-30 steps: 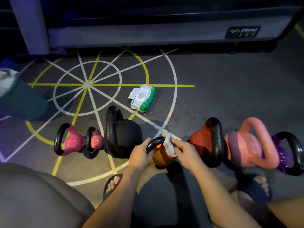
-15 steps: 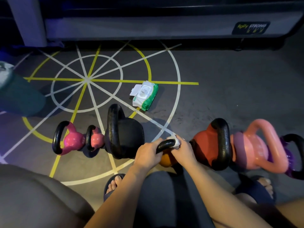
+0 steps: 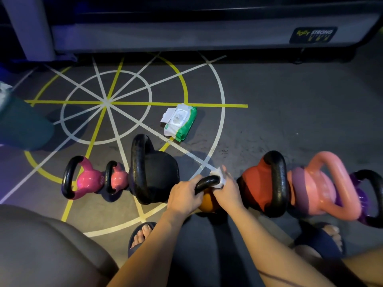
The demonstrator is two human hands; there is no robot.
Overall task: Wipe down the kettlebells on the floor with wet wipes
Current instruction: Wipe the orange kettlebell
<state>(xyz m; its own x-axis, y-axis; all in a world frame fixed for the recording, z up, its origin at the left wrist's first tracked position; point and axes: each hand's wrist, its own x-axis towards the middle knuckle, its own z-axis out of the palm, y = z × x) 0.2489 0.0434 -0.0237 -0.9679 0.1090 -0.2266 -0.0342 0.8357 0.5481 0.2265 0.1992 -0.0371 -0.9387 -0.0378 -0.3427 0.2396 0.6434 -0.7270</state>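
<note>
Hands (image 3: 183, 194) (image 3: 228, 190), wipe (image 3: 218, 176) — kettlebell (image 3: 207, 181) half-hidden, perhaps orange

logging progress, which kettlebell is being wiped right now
The orange kettlebell, between the black kettlebell and the red kettlebell: left hand grips its handle, right hand presses a wipe against it.

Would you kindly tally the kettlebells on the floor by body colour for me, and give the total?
Pink kettlebells: 3
Black kettlebell: 1
Orange kettlebell: 1
Red kettlebell: 1
Purple kettlebell: 1
Total: 7
</note>
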